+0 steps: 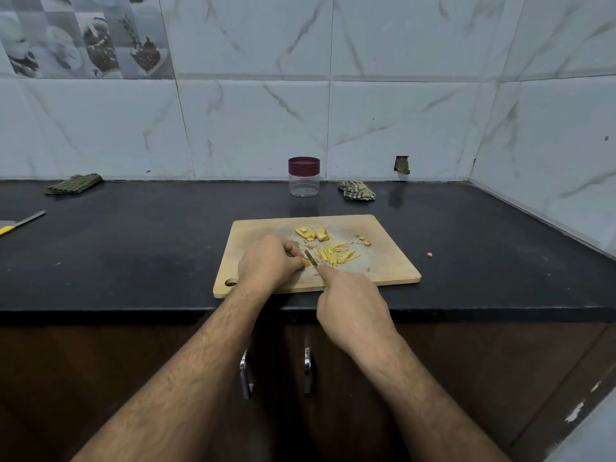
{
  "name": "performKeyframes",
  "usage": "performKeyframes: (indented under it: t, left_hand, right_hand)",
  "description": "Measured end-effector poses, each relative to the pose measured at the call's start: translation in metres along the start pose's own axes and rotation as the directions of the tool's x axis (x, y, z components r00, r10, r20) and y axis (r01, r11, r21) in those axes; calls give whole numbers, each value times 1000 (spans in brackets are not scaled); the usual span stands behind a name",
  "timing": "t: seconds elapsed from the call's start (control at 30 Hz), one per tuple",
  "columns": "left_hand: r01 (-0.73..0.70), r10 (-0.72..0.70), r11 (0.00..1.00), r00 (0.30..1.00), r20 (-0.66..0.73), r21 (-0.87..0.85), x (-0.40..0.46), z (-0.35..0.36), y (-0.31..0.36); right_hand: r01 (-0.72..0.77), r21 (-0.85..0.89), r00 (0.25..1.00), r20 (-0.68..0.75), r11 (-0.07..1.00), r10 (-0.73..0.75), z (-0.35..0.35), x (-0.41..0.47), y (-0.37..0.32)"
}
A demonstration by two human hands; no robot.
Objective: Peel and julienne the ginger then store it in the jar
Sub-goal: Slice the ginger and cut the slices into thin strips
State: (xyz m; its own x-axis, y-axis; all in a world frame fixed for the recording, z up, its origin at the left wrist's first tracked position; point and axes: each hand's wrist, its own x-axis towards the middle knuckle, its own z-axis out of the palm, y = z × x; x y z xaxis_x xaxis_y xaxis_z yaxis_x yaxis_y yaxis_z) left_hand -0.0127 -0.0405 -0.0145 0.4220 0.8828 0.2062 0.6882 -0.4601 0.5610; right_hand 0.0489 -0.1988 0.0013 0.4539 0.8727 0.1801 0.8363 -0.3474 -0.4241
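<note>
Two hands [266, 260] over unlabelled ginger [335, 256]

cutting board [266, 228]: matt wood | jar [303, 185]: clear plastic | countertop [150, 241]: glossy black stone

Soft, cool, even light fills the scene, fairly dim, with no hard shadows. The pale marble wall tiles [400, 95] take on a bluish-grey cast. The black worktop [133, 255] gives a faint sheen, and a blurry reflection sits below the jar [303, 176]. Weak shadow gathers under the left hand [266, 261] and right hand [350, 305] on the wooden cutting board [393, 261]. The cabinet doors [100, 378] below are dark and murky. Wide-angle distortion bends the tile lines and worktop edge near the frame borders. Fine detail is soft throughout.
</note>
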Motion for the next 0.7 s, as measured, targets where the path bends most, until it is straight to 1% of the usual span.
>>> performKeyframes:
  t: [0.23,0.37,0.53,0.7]
  left_hand:
    - [1,-1,1000,1000,-16,-18,-1,2,-1]
    - [0,-1,1000,1000,-25,-16,-1,3,-1]
    - [-5,5,1000,1000,-27,-11,-3,3,0]
    - [-8,8,1000,999,-31,3,-1,4,-3]
  right_hand:
    - [13,11,1000,-3,1000,-13,4,4,0]
    - [10,-4,1000,21,1000,-10,4,9,1]
    - [-8,36,999,36,999,6,2,16,-2]
    - [3,-8,999,48,1000,-2,2,3,6]
